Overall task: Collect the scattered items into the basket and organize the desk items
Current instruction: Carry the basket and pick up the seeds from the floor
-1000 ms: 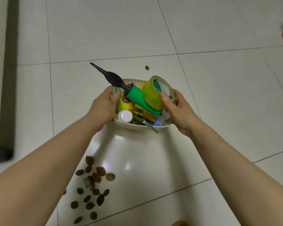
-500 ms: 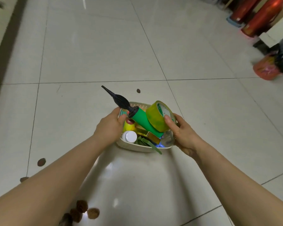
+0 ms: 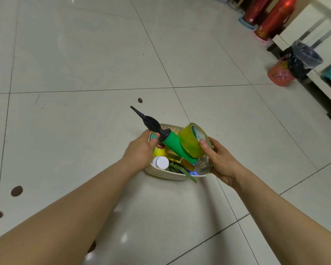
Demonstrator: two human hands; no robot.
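Note:
A small cream basket (image 3: 161, 174) is held above the tiled floor. My left hand (image 3: 139, 151) grips its left rim and my right hand (image 3: 219, 159) grips its right rim, thumb against a yellow-green roll of tape (image 3: 191, 143). A green hand pump with a black nozzle (image 3: 161, 135) sticks out up and to the left. Also inside are a white-capped bottle (image 3: 161, 162), a yellow bottle (image 3: 158, 152), a gold box (image 3: 177, 159) and green strips (image 3: 182, 170).
Brown nut-like pieces lie on the floor, one of them (image 3: 140, 100) beyond the basket, two others (image 3: 16, 190) at the left. At the far right stand red cylinders (image 3: 271, 22), an orange bin (image 3: 280, 73), a black bag-lined bin (image 3: 304, 60) and a white shelf (image 3: 325, 87).
The view has tilted up and turned right, bringing the bins and red cylinders into sight. The pile of brown pieces has dropped out of view. Both hands keep their hold on the basket.

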